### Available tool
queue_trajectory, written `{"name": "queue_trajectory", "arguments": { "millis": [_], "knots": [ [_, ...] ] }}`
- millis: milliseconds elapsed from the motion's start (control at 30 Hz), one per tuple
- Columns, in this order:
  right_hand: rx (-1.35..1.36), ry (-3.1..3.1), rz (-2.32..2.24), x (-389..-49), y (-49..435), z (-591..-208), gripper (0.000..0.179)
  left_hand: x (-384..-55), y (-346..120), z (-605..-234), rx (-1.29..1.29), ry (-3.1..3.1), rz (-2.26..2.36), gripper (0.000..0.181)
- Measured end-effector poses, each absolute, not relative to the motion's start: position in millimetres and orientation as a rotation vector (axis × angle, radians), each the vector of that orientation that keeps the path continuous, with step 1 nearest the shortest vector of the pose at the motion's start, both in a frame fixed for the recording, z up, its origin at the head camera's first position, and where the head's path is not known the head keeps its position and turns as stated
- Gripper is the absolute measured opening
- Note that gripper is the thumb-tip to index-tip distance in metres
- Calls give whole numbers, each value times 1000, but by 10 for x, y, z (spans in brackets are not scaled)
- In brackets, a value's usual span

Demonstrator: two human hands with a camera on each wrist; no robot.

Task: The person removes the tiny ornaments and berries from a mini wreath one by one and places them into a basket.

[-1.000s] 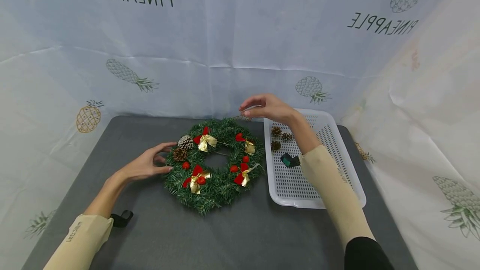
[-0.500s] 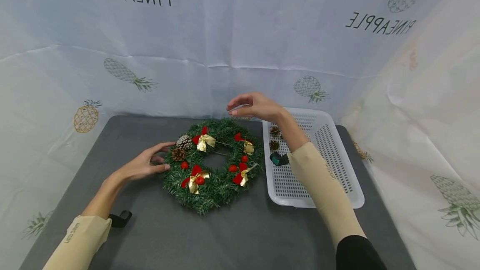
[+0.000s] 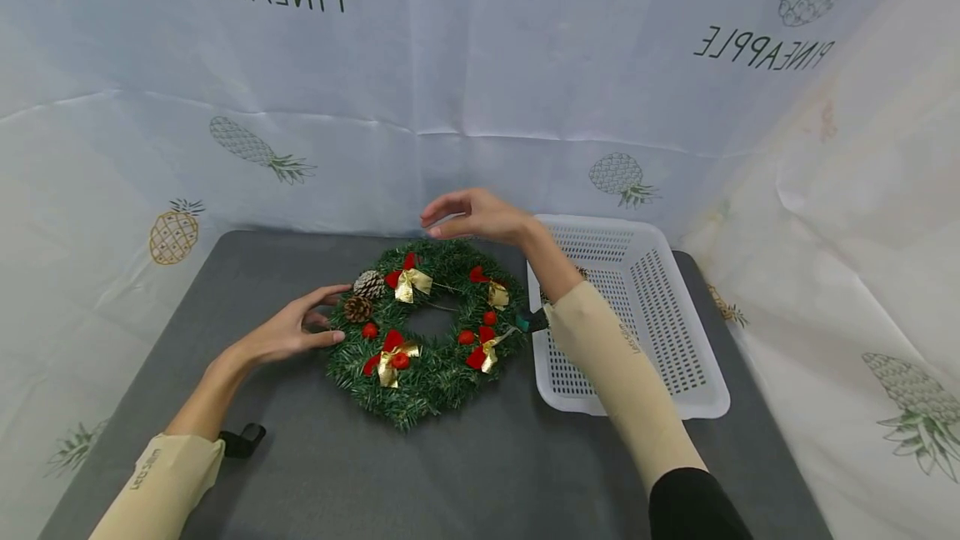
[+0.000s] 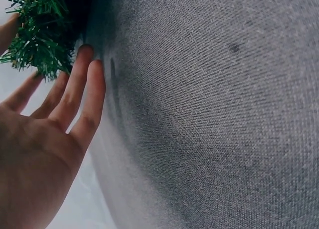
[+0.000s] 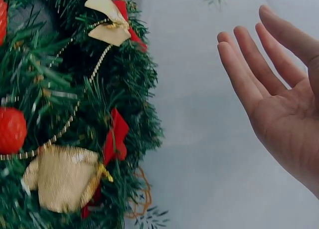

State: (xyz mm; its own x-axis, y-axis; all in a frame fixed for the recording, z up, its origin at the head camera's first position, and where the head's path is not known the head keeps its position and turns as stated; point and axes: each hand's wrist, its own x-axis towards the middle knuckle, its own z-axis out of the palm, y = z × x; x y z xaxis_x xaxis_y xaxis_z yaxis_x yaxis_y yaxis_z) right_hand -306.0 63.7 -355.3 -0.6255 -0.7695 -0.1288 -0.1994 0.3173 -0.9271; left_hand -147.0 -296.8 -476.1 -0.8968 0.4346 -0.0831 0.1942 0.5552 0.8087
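A green wreath (image 3: 420,398) lies on the grey table, dressed with red-and-gold bows (image 3: 411,283), red berries and a gold bead string (image 5: 75,114). Two pine cones, one white-tipped (image 3: 369,283) and one brown (image 3: 358,308), sit on its left side. My left hand (image 3: 288,330) rests at the wreath's left edge, thumb and fingers spread along the greenery. In the left wrist view the left fingertips (image 4: 85,52) reach the wreath's outer needles. Above the wreath's far edge hangs my right hand (image 3: 480,215), fingers loosely bent, with nothing between them in the right wrist view.
A white perforated basket (image 3: 675,298) stands right of the wreath, partly covered by my right forearm; a pine cone (image 3: 582,272) shows inside it. Behind the table (image 3: 360,482) hangs a pineapple-print curtain (image 3: 450,65). Black straps hang at both wrists.
My right hand has moved left, from beside the basket to over the wreath's far edge, its forearm now covering most of the basket's pine cones. The left hand and wreath hold their place.
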Motion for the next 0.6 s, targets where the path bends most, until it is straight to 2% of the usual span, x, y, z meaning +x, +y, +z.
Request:
{"name": "queue_trajectory", "arguments": {
  "millis": [233,600],
  "knots": [
    [-828,1944,-1358,-3005,451,-3605,43,-1463,-2963,-4751,508,2525,1253,80],
    [-785,1922,-1362,-2919,219,-3752,47,-1477,-2935,-4752,484,2523,1242,80]
  ]
}}
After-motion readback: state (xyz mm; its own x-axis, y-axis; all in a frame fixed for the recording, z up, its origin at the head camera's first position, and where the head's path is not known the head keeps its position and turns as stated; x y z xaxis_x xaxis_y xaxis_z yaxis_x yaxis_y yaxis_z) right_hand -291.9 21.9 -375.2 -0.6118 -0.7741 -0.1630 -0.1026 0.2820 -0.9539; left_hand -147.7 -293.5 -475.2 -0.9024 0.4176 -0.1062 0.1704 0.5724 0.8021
